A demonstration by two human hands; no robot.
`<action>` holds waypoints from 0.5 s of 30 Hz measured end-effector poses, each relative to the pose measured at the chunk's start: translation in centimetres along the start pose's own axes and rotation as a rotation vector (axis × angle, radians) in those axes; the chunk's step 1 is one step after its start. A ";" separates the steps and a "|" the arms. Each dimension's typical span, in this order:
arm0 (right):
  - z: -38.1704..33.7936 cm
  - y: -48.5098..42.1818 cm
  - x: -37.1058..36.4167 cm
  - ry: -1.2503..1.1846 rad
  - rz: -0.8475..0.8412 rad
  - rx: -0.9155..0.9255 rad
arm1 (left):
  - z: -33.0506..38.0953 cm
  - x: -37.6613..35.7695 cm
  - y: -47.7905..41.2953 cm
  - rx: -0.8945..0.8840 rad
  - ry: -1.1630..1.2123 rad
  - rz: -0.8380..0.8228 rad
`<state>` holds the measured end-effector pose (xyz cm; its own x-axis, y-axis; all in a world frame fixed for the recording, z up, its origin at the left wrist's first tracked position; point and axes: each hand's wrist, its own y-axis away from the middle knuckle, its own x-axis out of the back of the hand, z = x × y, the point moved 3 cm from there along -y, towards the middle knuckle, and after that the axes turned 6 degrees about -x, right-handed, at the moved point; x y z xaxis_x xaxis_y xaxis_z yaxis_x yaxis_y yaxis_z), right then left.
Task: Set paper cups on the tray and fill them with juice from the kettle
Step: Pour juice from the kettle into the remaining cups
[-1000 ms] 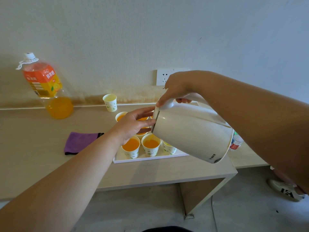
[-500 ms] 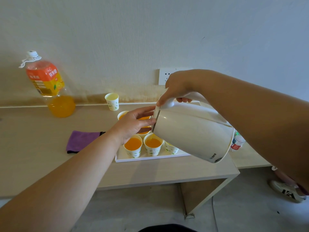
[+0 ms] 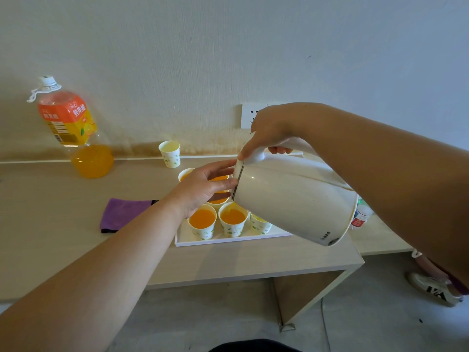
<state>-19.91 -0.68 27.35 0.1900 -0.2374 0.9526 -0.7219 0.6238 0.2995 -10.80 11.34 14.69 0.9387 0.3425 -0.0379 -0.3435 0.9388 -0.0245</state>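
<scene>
A cream kettle (image 3: 294, 199) hangs tipped far over above the white tray (image 3: 228, 240), its lid end pointing left. My right hand (image 3: 269, 133) grips its handle from above. My left hand (image 3: 203, 186) presses straight fingers flat against the lid. Several paper cups with green print stand on the tray. Two front cups (image 3: 202, 223) (image 3: 233, 221) hold orange juice. A third front cup (image 3: 258, 223) sits partly under the kettle. Cups further back are mostly hidden by my left hand. One lone cup (image 3: 170, 153) stands off the tray near the wall.
A tilted orange juice bottle (image 3: 68, 123) leans at the wall, far left. A purple cloth (image 3: 124, 213) lies left of the tray. A small red-labelled bottle (image 3: 360, 217) sits behind the kettle. A wall socket (image 3: 247, 115) is above. The desk's front edge runs below the tray.
Both hands and the kettle hold nearly the same pose. The camera view has shifted slightly, so the scene sits a little to the right.
</scene>
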 end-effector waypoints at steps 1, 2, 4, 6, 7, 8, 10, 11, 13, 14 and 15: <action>0.0 0.0 0.0 0.001 -0.001 -0.002 | 0.0 0.0 0.0 0.000 -0.002 0.000; 0.1 0.0 0.1 0.001 -0.001 -0.006 | 0.0 0.0 -0.1 0.001 -0.004 0.001; 0.1 0.0 0.1 0.001 0.001 -0.015 | 0.0 0.0 -0.2 0.003 -0.009 0.003; 0.2 -0.1 0.2 -0.001 0.004 -0.021 | 0.0 -0.1 -0.3 0.004 -0.019 0.001; 0.2 -0.1 0.2 -0.002 0.004 -0.023 | 0.0 -0.1 -0.4 0.005 -0.021 0.002; 0.3 -0.1 0.3 -0.001 0.004 -0.023 | 0.0 -0.1 -0.5 0.005 -0.021 0.002; 0.3 -0.1 0.4 0.003 0.004 -0.022 | 0.1 -0.2 -0.5 0.007 -0.022 0.001; 0.3 -0.1 0.4 0.004 0.004 -0.023 | 0.1 -0.2 -0.6 0.007 -0.025 0.002; 0.4 -0.1 0.5 0.003 0.002 -0.026 | 0.1 -0.2 -0.6 0.007 -0.026 0.004; 0.4 -0.1 0.5 0.002 0.000 -0.027 | 0.1 -0.2 -0.6 0.007 -0.024 0.002; 0.4 -0.1 0.5 0.000 -0.001 -0.028 | 0.2 -0.3 -0.6 0.007 -0.024 0.000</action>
<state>-20.02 -1.14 27.80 0.1913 -0.2379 0.9523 -0.7027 0.6441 0.3021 -10.84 10.65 14.87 0.9392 0.3431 -0.0142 -0.3433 0.9390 -0.0174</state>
